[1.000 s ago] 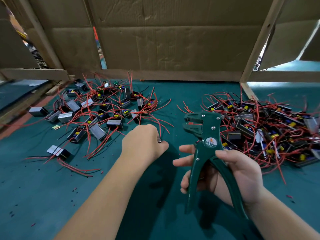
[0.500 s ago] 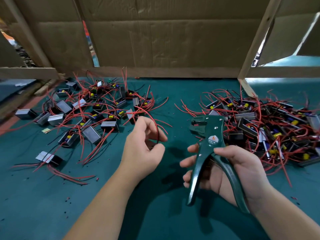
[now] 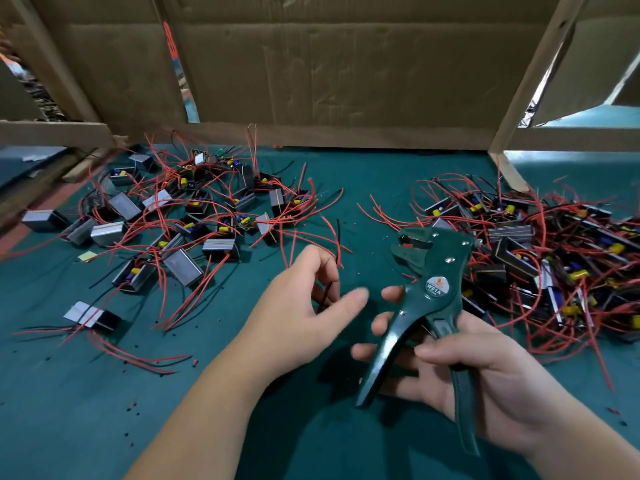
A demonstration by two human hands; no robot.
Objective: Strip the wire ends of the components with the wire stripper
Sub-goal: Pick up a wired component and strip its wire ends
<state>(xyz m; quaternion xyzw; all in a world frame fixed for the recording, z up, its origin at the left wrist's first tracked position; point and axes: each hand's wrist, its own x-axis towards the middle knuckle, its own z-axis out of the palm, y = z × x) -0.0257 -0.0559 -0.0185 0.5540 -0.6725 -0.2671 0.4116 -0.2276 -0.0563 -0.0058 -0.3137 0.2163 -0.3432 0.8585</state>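
Green wire stripper (image 3: 438, 282), one, gripped by right hand (image 3: 485, 382); two component piles (image 3: 194, 216).

Two bare forearms, entering from the lower edge and converging at centre: left hand (image 3: 301, 306) with fingers loosely curled and thumb extended, blurred, any grip undeterminable; right hand (image 3: 491, 375) palm up, thumb and fingers wrapped around the handles of the wire stripper (image 3: 436, 271).
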